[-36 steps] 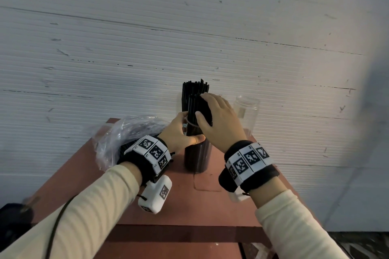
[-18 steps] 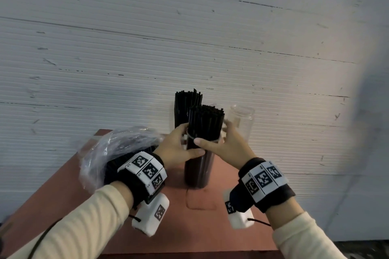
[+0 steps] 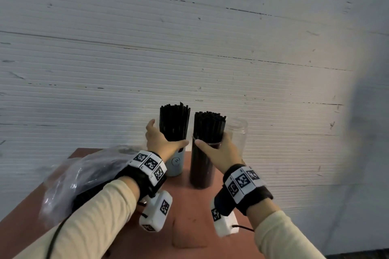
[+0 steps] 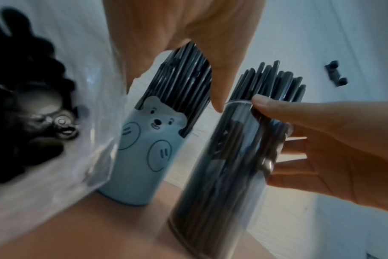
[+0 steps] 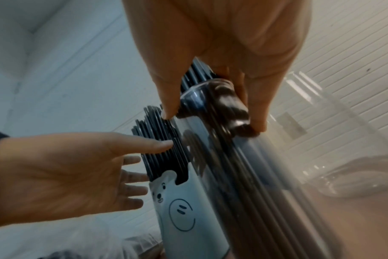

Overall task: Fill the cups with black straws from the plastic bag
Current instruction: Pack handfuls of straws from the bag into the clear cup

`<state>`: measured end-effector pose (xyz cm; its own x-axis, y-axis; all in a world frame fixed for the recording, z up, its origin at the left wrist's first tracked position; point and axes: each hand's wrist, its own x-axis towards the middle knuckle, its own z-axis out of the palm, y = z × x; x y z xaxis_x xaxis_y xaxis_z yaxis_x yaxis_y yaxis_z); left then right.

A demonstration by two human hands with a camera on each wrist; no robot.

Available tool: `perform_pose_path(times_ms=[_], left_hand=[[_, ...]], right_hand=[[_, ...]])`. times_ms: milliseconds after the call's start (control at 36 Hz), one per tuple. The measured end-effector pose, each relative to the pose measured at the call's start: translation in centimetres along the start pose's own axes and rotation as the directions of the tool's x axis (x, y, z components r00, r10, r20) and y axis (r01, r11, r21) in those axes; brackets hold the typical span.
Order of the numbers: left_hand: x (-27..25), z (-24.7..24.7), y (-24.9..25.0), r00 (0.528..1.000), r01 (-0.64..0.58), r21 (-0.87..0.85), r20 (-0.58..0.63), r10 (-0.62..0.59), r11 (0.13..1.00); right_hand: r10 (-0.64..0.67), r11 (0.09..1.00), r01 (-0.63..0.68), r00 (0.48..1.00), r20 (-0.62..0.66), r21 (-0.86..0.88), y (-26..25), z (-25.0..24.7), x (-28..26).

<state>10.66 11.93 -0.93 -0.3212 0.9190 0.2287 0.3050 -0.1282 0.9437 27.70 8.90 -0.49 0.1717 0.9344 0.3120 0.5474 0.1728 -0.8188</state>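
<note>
right hand point(image 3: 221, 151) wraps rim of clear cup point(image 3: 201, 170), thumb on near side, fingers curled round the far side, cup upright on red-brown table point(image 3: 189, 227) and packed with black straws point(image 3: 208, 126) standing vertical, tips well above rim; left hand point(image 3: 160, 143) fingers mostly straight, palm toward the straws in the blue bear cup point(image 4: 142, 157) just left of the clear one, thumb reaching across near the clear cup rim, holding nothing as far as I can tell; third cup, empty clear jar point(image 3: 237, 132), sits just right of and behind right hand, so right hand is nearer it; plastic bag point(image 3: 84, 176) with remaining straws lies to the left by left forearm, left hand nearer; likely next: left goes back to bag, straws go in jar vertical, long axis up
</note>
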Motion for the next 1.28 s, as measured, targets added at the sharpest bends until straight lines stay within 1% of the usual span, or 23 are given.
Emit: perform_pose_path(times_ms=[56,111,194,306,333,417,528,583,639,694,750,805,861,944,1083,1278], left_hand=[[1.2,0.3,-0.5,0.996,0.066,0.007,0.066,-0.066,0.998],[2.6,0.8,-2.0,0.986,0.110,0.056,0.124,-0.116,0.992],[5.0,1.6,-5.1,0.974,0.122,0.169,0.169,-0.151,0.978],[4.2,1.3,-4.4,0.973,0.087,0.249,0.188,-0.136,0.965],[4.1,1.3,-4.1,0.970,0.098,0.259,0.191,-0.150,0.961],[3.5,1.2,-3.3,0.971,0.109,0.280,0.177,-0.163,0.954],[3.2,1.4,-3.0,0.975,0.134,0.340,0.123,-0.185,0.931],[3.2,1.4,-3.1,0.975,0.140,0.357,0.114,-0.191,0.924],[3.2,1.4,-3.0,0.975,0.141,0.372,0.108,-0.193,0.918],[3.2,1.5,-2.9,0.974,0.145,0.383,0.104,-0.199,0.912],[3.2,1.6,-2.7,0.974,0.154,0.390,0.097,-0.206,0.908],[3.4,1.6,-2.7,0.973,0.157,0.388,0.097,-0.210,0.908],[3.4,1.6,-2.7,0.971,0.160,0.387,0.103,-0.215,0.908],[3.4,1.6,-2.6,0.970,0.169,0.387,0.099,-0.223,0.907],[3.0,1.5,-2.3,0.969,0.176,0.393,0.092,-0.229,0.903],[2.6,1.3,-1.9,0.967,0.176,0.330,0.120,-0.226,0.927]], right_hand=[[0.010,1.000,-0.010,1.000,-0.024,0.007,0.1,1.0,1.2],[0.015,1.000,-0.014,0.999,-0.044,0.023,0.5,2.0,2.5],[0.026,0.998,-0.023,0.999,-0.047,0.051,0.8,3.1,3.8],[0.046,0.992,-0.045,0.999,-0.008,0.121,1.0,2.7,4.0],[0.042,0.991,-0.043,0.999,0.012,0.129,1.1,2.5,3.9],[-0.005,0.990,-0.007,0.997,0.083,0.144,0.9,1.4,3.2],[-0.044,0.999,0.045,0.993,0.106,-0.014,0.7,-1.2,1.7],[-0.082,0.994,0.087,0.994,0.069,-0.073,0.8,-2.8,1.3],[-0.148,0.983,0.144,0.988,-0.031,-0.116,1.1,-4.3,1.4],[-0.185,0.975,0.165,0.973,-0.138,-0.146,1.5,-5.5,2.2],[-0.144,0.982,0.120,0.975,-0.169,-0.145,2.0,-6.4,3.3],[-0.041,0.990,0.023,0.991,-0.129,-0.138,2.6,-6.7,4.6],[0.065,0.988,-0.074,0.995,-0.073,-0.138,3.1,-6.6,5.5],[0.145,0.983,-0.147,0.989,-0.033,-0.105,3.7,-5.7,6.7],[0.159,0.984,-0.165,0.984,-0.086,-0.069,4.4,-4.8,6.8],[0.140,0.988,-0.144,0.987,-0.082,-0.048,4.3,-6.0,4.1]])
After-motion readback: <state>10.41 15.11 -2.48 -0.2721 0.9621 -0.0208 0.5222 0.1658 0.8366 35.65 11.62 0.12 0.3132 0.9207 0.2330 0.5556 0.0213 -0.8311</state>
